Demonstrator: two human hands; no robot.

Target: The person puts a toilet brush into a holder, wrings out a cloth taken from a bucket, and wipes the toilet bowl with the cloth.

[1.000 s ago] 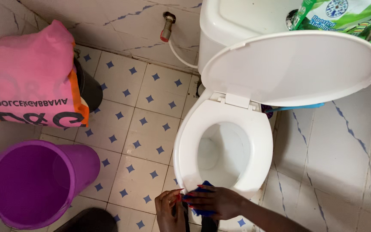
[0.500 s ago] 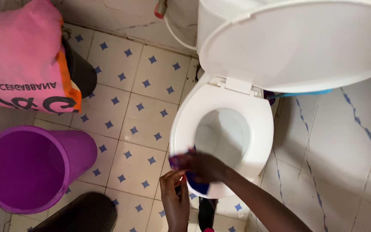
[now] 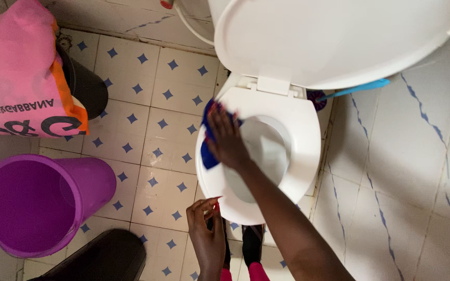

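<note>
Blue cloth pressed flat on the toilet seat's left side.
The left hand (image 3: 208, 240) was held loosely curled, clamped on nothing, at the seat's front edge. The blue cloth (image 3: 208, 151) was pinned to the white toilet seat (image 3: 305, 140) under the right hand (image 3: 227, 140), fingers spread. Beyond, the lid (image 3: 334, 39) was raised.

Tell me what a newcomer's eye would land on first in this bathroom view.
First the white toilet at centre, its lid raised, where the right hand presses a blue cloth on the seat's left side. Next the purple bucket at lower left and the pink bag above it. The left hand hangs empty by the bowl's front.
</note>
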